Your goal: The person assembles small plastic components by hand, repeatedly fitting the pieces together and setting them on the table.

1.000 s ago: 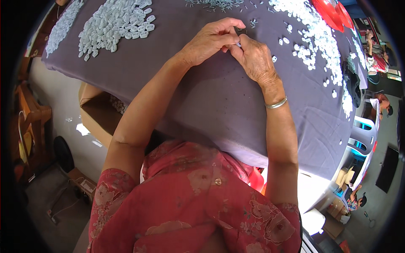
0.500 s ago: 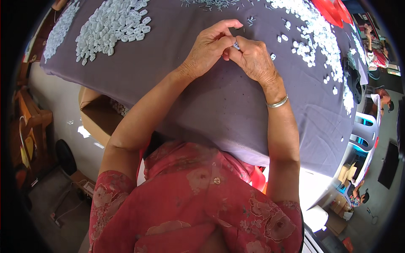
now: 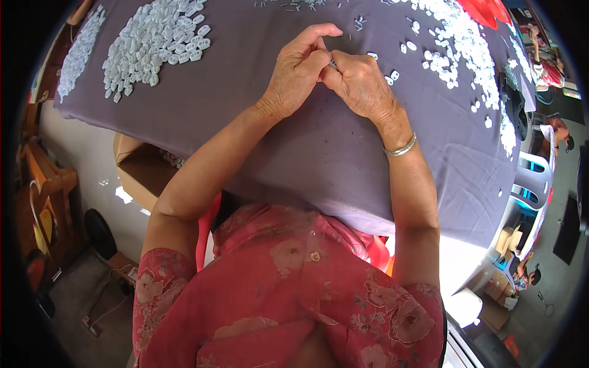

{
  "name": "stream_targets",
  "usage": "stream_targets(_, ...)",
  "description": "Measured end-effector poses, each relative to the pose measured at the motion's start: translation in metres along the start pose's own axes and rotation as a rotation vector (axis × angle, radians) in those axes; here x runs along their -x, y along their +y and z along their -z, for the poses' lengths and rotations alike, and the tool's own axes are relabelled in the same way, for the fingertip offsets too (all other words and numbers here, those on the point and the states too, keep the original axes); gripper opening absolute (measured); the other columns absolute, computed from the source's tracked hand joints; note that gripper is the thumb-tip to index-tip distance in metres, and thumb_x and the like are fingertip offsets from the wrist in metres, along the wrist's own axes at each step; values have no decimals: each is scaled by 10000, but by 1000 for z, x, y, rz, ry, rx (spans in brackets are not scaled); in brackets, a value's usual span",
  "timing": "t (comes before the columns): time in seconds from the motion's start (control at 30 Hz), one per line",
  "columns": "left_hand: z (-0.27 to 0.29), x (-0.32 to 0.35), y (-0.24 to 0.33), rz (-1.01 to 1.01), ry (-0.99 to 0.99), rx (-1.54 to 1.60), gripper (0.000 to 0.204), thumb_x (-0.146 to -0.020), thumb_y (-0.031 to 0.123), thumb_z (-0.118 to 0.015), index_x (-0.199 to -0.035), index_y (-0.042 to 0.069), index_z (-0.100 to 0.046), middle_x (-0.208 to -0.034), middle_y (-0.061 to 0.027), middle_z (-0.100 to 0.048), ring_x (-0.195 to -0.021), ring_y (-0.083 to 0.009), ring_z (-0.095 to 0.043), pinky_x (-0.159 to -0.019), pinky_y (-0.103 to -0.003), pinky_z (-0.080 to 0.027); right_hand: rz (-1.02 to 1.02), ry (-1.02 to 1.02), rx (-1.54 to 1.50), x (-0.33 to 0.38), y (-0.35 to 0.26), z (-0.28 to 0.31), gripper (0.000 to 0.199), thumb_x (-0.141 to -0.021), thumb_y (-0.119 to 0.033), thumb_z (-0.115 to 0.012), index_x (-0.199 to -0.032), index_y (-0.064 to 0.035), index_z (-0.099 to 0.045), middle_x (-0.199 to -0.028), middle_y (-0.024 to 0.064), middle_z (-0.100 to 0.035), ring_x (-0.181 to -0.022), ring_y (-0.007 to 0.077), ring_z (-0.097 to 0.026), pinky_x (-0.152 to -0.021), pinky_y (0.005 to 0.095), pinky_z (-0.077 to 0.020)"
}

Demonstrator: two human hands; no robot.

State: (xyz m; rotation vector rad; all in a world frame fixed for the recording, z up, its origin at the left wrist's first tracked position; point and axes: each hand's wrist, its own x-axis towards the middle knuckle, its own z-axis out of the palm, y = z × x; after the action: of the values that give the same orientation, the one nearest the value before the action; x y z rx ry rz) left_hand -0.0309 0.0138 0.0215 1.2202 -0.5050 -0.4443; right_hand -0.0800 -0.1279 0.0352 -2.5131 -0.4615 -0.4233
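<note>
Both hands, left hand (image 3: 299, 72) and right hand (image 3: 359, 83), pinch one tiny piece (image 3: 332, 63), mostly hidden between fingertips.

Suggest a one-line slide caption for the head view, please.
Both hands, left hand and right hand, pinch a small part together over a grey cloth.

Table (image 3: 343, 165) under grey-purple cloth; white plastic pieces heaped far left (image 3: 153, 43), scattered right (image 3: 460, 55); small metal bits (image 3: 307, 5) at far edge.
</note>
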Motion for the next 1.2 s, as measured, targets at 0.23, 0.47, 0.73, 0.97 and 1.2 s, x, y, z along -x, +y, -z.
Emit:
stream_targets(0.23, -1, 1, -2, -77, 14, -14, 358, -838, 11, -425, -1162, 61, -568, -715, 47, -390, -620, -34, -357, -546, -187, -342, 52, 19, -21, 1, 1, -6, 224, -808, -178, -660, -712, 0, -563, -580, 143, -545, -532, 322, -573, -497, 376, -482)
stream_targets(0.47, 3, -2, -8, -162, 56, -85, 348, -858, -8, -439, -1195, 62, -494, -756, 31, -447, -679, -46, -420, -595, -189, -379, -38, 79, 18, 0, 1, -4, 249, -819, -207, -652, -776, -6, -511, -559, 116, -537, -529, 307, -568, -504, 367, -469)
stream_targets(0.73, 19, -13, -4, -222, 166, -381, 280, -892, 22, -482, -1167, 72, -480, -776, 4, -503, -652, -63, -470, -593, -215, -427, 5, 209, 133, 3, 7, -10, 394, -676, -345, -774, -668, -60, -503, -550, 86, -552, -502, 282, -577, -473, 370, -466)
stream_targets(0.97, 123, -16, 16, -431, 248, -1182, 183, -905, 69, -521, -1087, 58, -533, -877, -128, -624, -757, -232, -619, -670, -340, -487, -34, 163, 187, 3, 13, -14, 399, -653, -360, -770, -625, -70, -498, -550, 70, -566, -520, 284, -579, -457, 376, -447)
stream_targets(1.2, 179, -2, 45, -197, 426, -1292, 251, -877, 137, -599, -1108, 38, -591, -823, -91, -632, -757, -159, -604, -699, -284, -475, -96, 59, 130, 2, 8, -7, 370, -666, -321, -760, -631, -62, -498, -564, 93, -569, -513, 286, -562, -470, 379, -443)
